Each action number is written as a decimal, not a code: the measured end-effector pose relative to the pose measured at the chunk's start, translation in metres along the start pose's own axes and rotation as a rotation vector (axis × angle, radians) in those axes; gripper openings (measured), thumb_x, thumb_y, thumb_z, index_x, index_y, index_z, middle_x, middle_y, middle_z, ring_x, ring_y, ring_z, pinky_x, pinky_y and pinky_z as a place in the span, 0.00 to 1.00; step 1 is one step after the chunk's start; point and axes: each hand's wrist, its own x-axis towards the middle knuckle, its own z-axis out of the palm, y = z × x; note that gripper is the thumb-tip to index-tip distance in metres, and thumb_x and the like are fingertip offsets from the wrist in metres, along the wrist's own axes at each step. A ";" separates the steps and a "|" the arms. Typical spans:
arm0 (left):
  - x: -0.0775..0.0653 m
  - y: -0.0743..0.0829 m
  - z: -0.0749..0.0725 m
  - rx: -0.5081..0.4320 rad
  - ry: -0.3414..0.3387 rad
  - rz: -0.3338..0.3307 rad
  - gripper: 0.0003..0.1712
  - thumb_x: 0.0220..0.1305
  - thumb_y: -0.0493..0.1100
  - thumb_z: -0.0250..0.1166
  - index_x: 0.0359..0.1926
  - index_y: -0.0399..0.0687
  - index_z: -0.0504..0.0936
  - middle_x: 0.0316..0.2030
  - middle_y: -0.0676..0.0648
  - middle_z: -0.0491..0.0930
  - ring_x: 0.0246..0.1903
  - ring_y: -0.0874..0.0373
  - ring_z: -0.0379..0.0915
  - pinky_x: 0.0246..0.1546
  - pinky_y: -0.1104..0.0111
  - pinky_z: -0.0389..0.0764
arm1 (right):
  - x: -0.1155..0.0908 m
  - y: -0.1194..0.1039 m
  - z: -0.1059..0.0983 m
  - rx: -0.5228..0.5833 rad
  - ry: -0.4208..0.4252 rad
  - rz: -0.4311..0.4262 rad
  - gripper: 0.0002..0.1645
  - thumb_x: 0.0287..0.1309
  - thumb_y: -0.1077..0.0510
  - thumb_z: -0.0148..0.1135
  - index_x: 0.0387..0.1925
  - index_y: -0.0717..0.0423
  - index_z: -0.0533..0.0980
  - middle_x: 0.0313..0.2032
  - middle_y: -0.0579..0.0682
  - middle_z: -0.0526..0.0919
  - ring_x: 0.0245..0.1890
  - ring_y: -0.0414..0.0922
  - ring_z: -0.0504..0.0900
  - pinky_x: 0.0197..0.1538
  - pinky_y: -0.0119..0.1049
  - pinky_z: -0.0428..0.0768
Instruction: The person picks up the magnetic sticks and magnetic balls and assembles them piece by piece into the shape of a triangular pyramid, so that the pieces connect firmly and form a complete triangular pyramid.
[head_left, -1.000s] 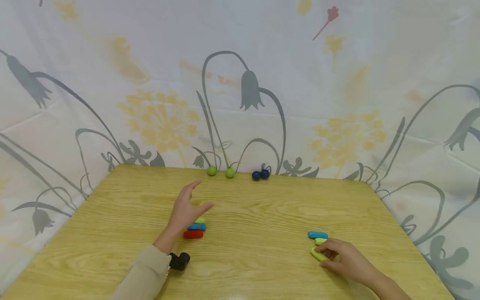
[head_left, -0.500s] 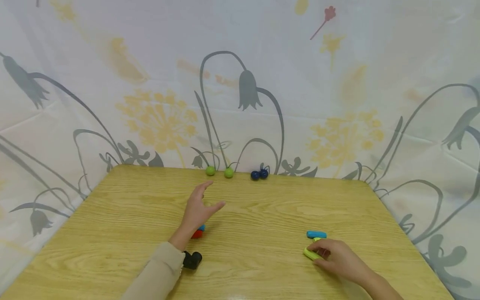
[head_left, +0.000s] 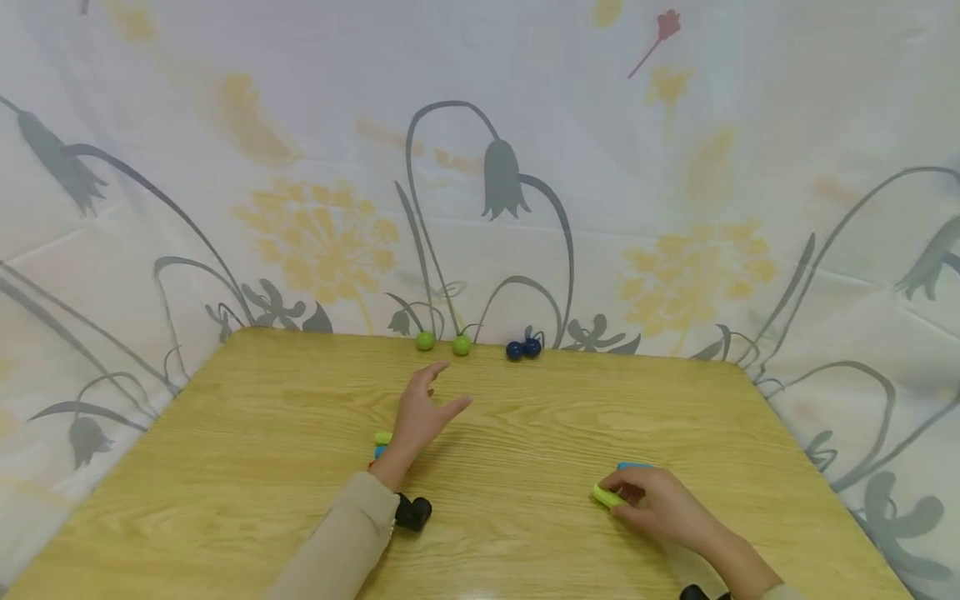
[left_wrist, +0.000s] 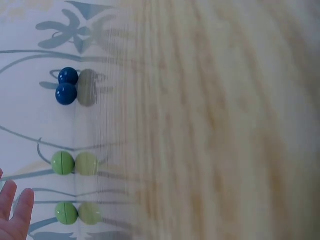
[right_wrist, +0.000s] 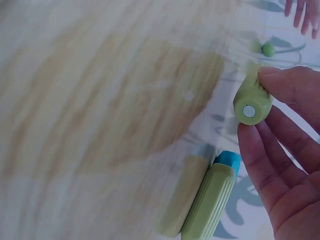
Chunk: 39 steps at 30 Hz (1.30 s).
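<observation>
My right hand (head_left: 660, 504) pinches a lime-green magnetic rod (head_left: 606, 496) between thumb and fingers. In the right wrist view the rod's near end shows a round silver magnet. Below that hand lie a second lime-green rod (right_wrist: 210, 200) and a blue rod (right_wrist: 229, 159) side by side. My left hand (head_left: 420, 417) hovers over the left part of the table, thumb spread from the fingers, holding nothing. Partly hidden behind its wrist are a green rod (head_left: 383, 437), a blue rod (head_left: 381, 452) and a sliver of red rod (head_left: 372, 464).
Along the back edge of the wooden table (head_left: 525, 417) sit two green balls, one (head_left: 425, 340) left of the other (head_left: 461, 344), and two dark blue balls (head_left: 514, 350) touching. A flower-printed cloth (head_left: 480, 167) hangs behind. Black wrist cameras (head_left: 412, 512) show on both wrists.
My right hand has moved left with the green rod, away from the other green rod. My left hand has drifted right, uncovering the far green rod's left end and covering more of the red one.
</observation>
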 end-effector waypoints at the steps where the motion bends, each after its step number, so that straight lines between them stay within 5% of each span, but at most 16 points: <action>1: 0.002 0.000 0.002 -0.009 -0.004 -0.004 0.35 0.52 0.44 0.72 0.60 0.41 0.70 0.59 0.39 0.67 0.58 0.42 0.62 0.54 0.53 0.68 | 0.002 0.000 0.000 -0.001 -0.003 0.011 0.14 0.48 0.63 0.70 0.39 0.59 0.79 0.35 0.49 0.82 0.31 0.35 0.76 0.31 0.31 0.77; 14: 0.035 0.009 0.031 -0.086 -0.051 -0.103 0.30 0.56 0.43 0.69 0.59 0.41 0.72 0.58 0.40 0.69 0.59 0.45 0.61 0.55 0.56 0.68 | 0.020 -0.001 0.004 0.009 -0.044 0.013 0.14 0.49 0.65 0.69 0.40 0.59 0.79 0.36 0.49 0.82 0.31 0.35 0.76 0.32 0.32 0.77; 20: 0.053 0.012 0.042 -0.040 -0.060 -0.109 0.31 0.56 0.45 0.69 0.60 0.44 0.72 0.58 0.43 0.70 0.59 0.46 0.63 0.55 0.55 0.68 | 0.026 -0.003 0.005 0.026 -0.065 -0.005 0.13 0.50 0.65 0.68 0.41 0.60 0.80 0.36 0.50 0.82 0.32 0.37 0.77 0.33 0.33 0.78; 39: 0.092 0.005 0.064 0.084 -0.385 -0.109 0.37 0.57 0.42 0.68 0.66 0.44 0.64 0.64 0.41 0.61 0.63 0.44 0.55 0.60 0.53 0.61 | 0.037 0.004 0.012 0.076 -0.103 0.029 0.13 0.52 0.64 0.67 0.41 0.60 0.80 0.38 0.50 0.82 0.33 0.37 0.77 0.34 0.32 0.78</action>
